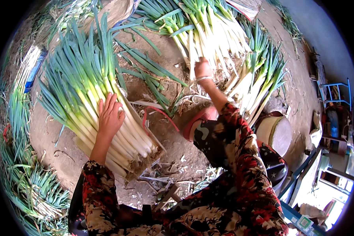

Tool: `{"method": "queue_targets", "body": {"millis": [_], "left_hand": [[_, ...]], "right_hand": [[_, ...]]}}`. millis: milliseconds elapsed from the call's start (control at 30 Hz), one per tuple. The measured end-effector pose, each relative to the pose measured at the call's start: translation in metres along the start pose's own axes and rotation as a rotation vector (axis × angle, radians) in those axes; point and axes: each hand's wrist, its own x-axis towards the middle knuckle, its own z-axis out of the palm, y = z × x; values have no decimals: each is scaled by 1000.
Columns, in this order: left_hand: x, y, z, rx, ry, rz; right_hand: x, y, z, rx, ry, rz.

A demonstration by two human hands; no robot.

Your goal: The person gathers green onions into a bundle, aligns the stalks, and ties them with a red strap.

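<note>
A large bundle of leeks or long green onions (88, 97) lies before me on the left, white stalks and roots towards me, leaves pointing away. My left hand (109, 115) rests flat on its stalks, fingers apart. Part of a board shows beneath the stalks. Ahead on the right my right hand (203, 70), with a bracelet at the wrist, reaches to the white stalks at the edge of a second pile of onions (221, 32). Its fingers are partly hidden, so its hold is unclear. A red strap (162, 113) lies between the piles.
More onions (258, 73) lie to the right, beside a round drum-like stool (274, 132). Bundled onions (20, 88) line the left side. Loose leaves (153, 67) and peelings litter the dirt floor. My red shoe (199, 121) stands between the piles. A blue metal frame (337, 91) is far right.
</note>
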Motion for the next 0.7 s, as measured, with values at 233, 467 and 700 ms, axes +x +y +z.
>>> {"method": "queue_targets", "body": {"millis": [233, 467, 700], "left_hand": [[4, 4, 0, -7, -3, -31], [5, 2, 3, 7, -12, -49], [1, -12, 2, 97, 53, 104]], "right_hand": [[71, 129, 34, -52, -20, 398], [57, 60, 4, 581, -240, 315], [-61, -101, -83, 1331, -258, -44]]}}
